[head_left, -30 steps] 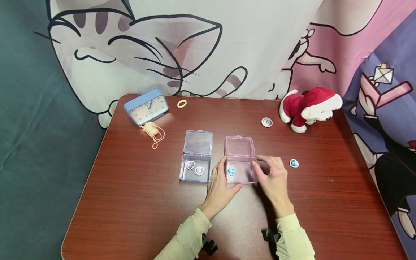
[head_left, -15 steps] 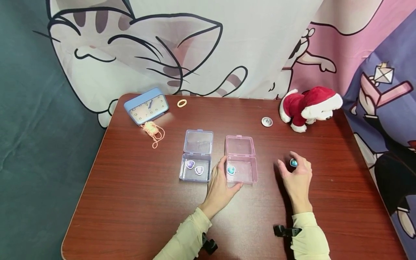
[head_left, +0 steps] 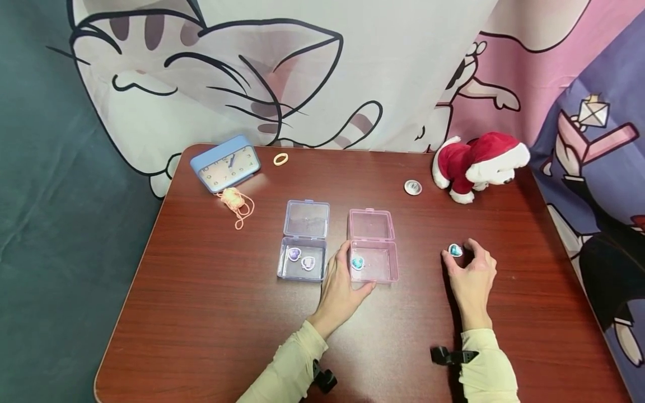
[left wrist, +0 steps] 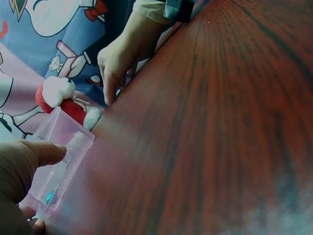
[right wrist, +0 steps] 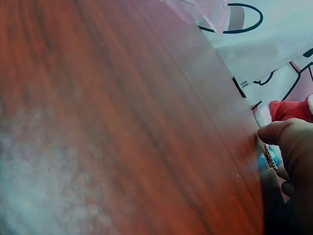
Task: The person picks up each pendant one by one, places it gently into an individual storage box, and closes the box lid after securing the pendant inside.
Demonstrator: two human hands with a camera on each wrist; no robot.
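The left hand (head_left: pixel 337 294) grips the clear pink box (head_left: pixel 380 263), thumb on its near edge and fingers along its left wall, parted by no more than the box between them; the box stands open on the wooden table (head_left: pixel 227 324), its lid (head_left: pixel 372 225) laid back on the far side; inside, toward the left, lies a teal gem (head_left: pixel 358 263). The right hand (head_left: pixel 472 280) is well to the right of the box, thumb and forefinger curved and apart around a teal heart-shaped gem (head_left: pixel 455 250) with a pale rim; the thumb tip is at the gem's left edge, but I cannot tell whether the fingers have closed on it; the right wrist view shows its beaded edge beside the thumb.

Just left of the pink box is a clear bluish box (head_left: pixel 313 275), also open with its lid to the far side; it holds a purple heart-shaped gem (head_left: pixel 294 254) and, to the right of that, a pale lilac gem (head_left: pixel 308 263). At the far left stand a blue clock (head_left: pixel 225 162) and, just nearer, a bundle of peach yarn (head_left: pixel 233 200); a cream ring (head_left: pixel 280 164) lies right of the clock; at the far right are a silvery disc (head_left: pixel 412 187) and a plush dog (head_left: pixel 458 170) in red and white.
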